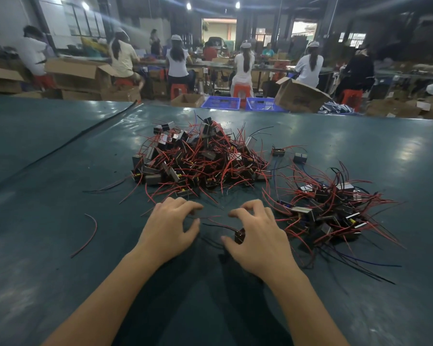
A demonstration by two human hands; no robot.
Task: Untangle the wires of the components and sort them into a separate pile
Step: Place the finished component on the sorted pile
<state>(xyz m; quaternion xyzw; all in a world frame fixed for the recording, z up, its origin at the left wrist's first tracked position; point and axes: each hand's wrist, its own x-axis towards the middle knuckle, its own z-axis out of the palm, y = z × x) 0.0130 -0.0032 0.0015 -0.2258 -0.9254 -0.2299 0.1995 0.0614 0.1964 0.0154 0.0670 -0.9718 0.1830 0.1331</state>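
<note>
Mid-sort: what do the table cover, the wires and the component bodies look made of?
Table cover: dark teal vinyl or rubber sheet, probably; semi-glossy, lamp glare and a raised seam. Wires: thin plastic-looking insulation, red, black, blue; they curve limply. Component body: grey metallic-looking shell, dark core; likely metal with plastic.

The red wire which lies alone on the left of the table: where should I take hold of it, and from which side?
Best pinch the red wire with two fingertips near the middle of its bend, straight down from above. It is thin, lies flat on the table, and nothing covers it. The left hand is nearer; the right hand holds a component.
</note>
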